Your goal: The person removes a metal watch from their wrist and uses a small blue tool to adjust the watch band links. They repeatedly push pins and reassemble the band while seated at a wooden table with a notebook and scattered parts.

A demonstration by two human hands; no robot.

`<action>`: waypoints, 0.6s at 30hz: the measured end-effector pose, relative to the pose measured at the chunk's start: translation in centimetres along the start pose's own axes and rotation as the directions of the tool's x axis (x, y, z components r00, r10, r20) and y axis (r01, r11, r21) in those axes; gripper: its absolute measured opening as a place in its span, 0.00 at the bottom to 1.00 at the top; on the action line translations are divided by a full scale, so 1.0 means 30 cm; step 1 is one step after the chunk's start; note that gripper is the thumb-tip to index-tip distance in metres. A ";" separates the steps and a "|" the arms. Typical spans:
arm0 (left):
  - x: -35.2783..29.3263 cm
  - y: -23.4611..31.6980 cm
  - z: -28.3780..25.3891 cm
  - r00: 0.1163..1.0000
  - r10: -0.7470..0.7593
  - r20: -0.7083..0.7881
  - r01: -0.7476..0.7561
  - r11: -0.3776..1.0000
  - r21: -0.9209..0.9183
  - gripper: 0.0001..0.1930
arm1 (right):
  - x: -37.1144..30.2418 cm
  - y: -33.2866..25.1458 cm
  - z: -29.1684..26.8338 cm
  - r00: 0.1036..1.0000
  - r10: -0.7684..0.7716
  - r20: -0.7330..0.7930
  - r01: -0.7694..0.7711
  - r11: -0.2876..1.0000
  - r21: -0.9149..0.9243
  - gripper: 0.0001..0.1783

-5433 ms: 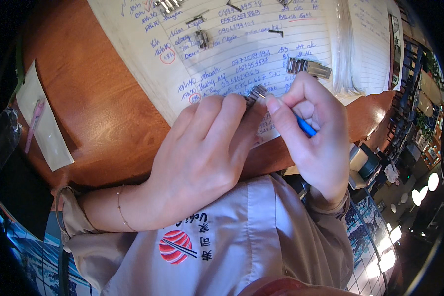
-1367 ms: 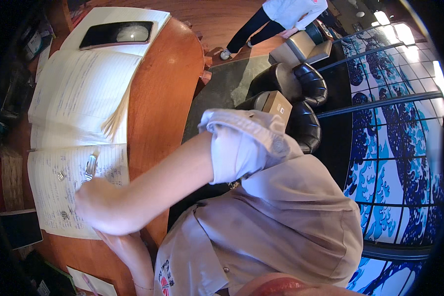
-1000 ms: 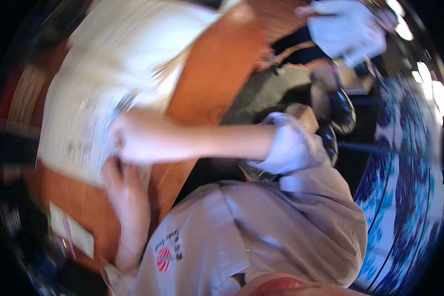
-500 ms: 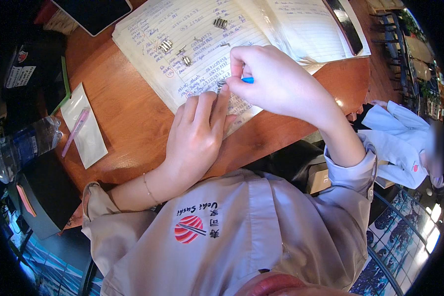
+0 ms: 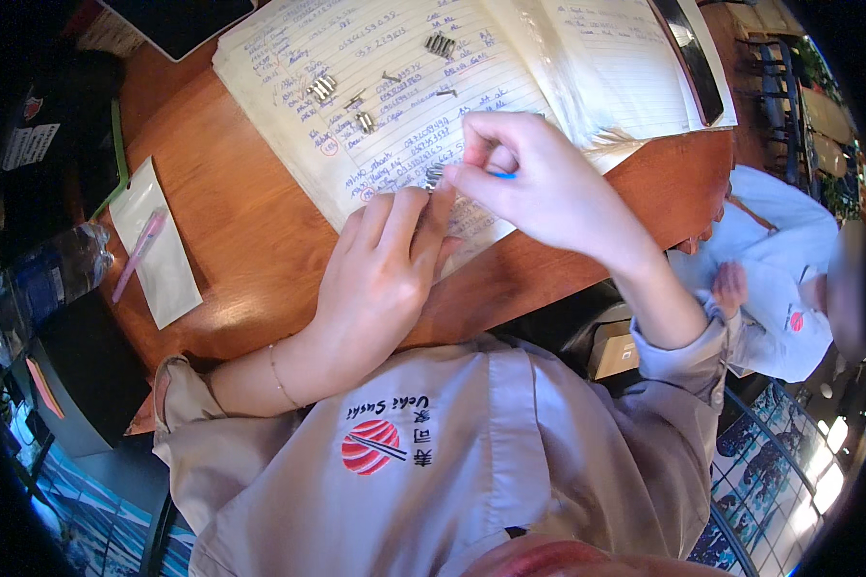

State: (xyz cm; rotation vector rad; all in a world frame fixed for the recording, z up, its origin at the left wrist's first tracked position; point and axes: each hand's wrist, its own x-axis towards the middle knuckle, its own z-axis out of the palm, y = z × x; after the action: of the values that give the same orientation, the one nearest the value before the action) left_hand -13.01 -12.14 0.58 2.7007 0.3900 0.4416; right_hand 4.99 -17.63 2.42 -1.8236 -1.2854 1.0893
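Note:
Over the lower part of an open notebook (image 5: 289, 125), my two hands meet at the fingertips. My left hand (image 5: 380, 260) has thumb and fingers closed on a small ridged silver metal piece (image 5: 435, 174). From the right, my right hand (image 5: 539, 183) pinches a thin blue object (image 5: 502, 176), mostly hidden in the curled fingers; its kind cannot be told. My right fingertips touch the metal piece or lie right beside it. Further up the page lie similar small metal pieces (image 5: 441, 44), a cluster of bright ones (image 5: 323, 87) and several tiny loose bits (image 5: 356, 100).
A dark phone (image 5: 688, 62) lies on the notebook's right page. Left on the wooden table (image 5: 231, 212) are a white paper slip (image 5: 171, 279) with a pink pen (image 5: 140, 252), and a plastic bottle (image 5: 48, 279). A tablet (image 5: 178, 19) sits at the far left. A person in pale clothing (image 5: 779, 250) is at the right.
My hands keep their pinch at the metal piece, with the right hand shifted slightly right and down in view. The person at the right has changed posture, and a hand of theirs now shows.

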 end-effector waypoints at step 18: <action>-0.013 -0.004 0.014 0.999 0.006 -0.032 -0.005 1.000 0.022 0.23 | 0.051 -0.062 -0.022 0.996 0.025 0.089 -0.003 0.971 -0.237 0.10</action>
State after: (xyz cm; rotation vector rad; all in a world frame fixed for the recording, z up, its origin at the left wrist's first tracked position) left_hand -13.24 -12.28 0.08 2.7196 0.3992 0.4859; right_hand 5.07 -15.64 3.92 -1.9780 -1.5143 1.0760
